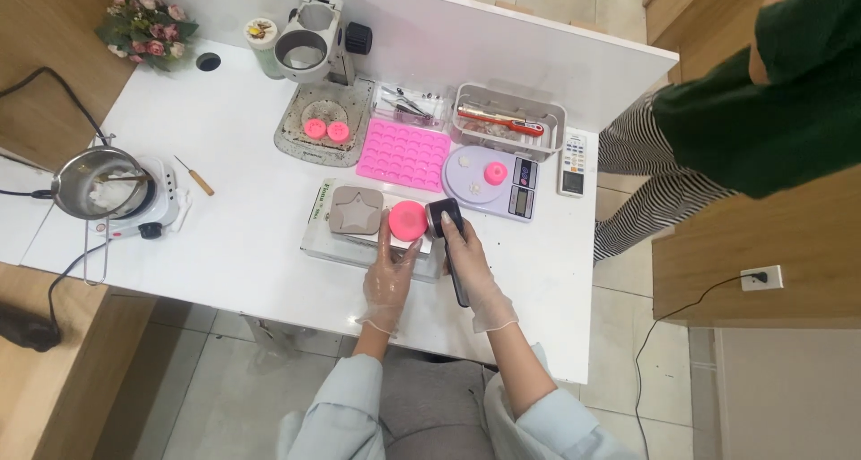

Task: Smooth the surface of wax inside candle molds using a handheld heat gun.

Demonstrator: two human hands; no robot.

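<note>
Craft workshop — silicone mould (404, 153), scale (493, 180), hotplate (143, 209).

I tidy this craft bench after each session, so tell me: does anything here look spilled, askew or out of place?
Nothing is spilled or broken. One small oddity: a wooden-handled pick lies loose and slanted on the white table, apart from the tool trays. The left hand steadies a pink round piece; the right hand holds a black handheld tool.

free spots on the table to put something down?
Bare table between the hot plate and the star mould, and the front right corner below the scale. Crowded along the back wall: microscope, pink tray, basket. Both hands fill the middle front.
</note>
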